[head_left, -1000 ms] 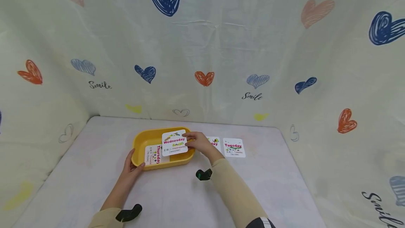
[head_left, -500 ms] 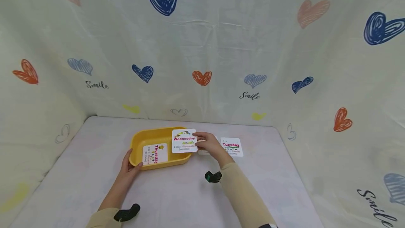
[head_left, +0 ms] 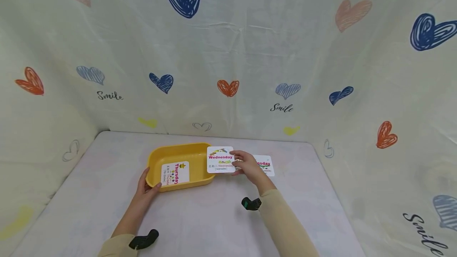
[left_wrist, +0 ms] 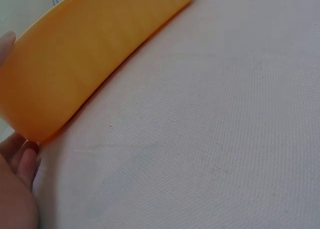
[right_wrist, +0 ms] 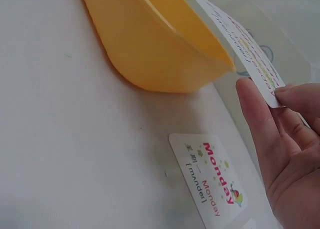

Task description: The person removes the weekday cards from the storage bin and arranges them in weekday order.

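My right hand (head_left: pixel 252 170) pinches the right edge of a white Wednesday flashcard (head_left: pixel 219 162), raised at the right end of a yellow plastic tray (head_left: pixel 198 156). The right wrist view shows this card tilted, thumb on its printed face and fingers behind. Inside the tray a Thursday card (head_left: pixel 175 173) lies turned sideways. My left hand (head_left: pixel 146 190) grips the tray's near left corner, thumb at the rim. Below the right hand, a Monday card (right_wrist: pixel 207 176) lies flat on the table, mostly hidden in the head view. Beside it is a Tuesday card (head_left: pixel 267 165), partly covered by the hand.
The white-covered table (head_left: pixel 200 221) meets a pale curtain (head_left: pixel 250 50) printed with hearts and "Smile" at its back and sides. A black wrist-camera mount (head_left: pixel 144 240) sticks out by the left sleeve, and another black mount (head_left: pixel 251 204) by the right.
The right hand has carried the Wednesday card rightward, from over the tray's middle to past its right end, uncovering the Thursday card. The left hand keeps its hold on the tray.
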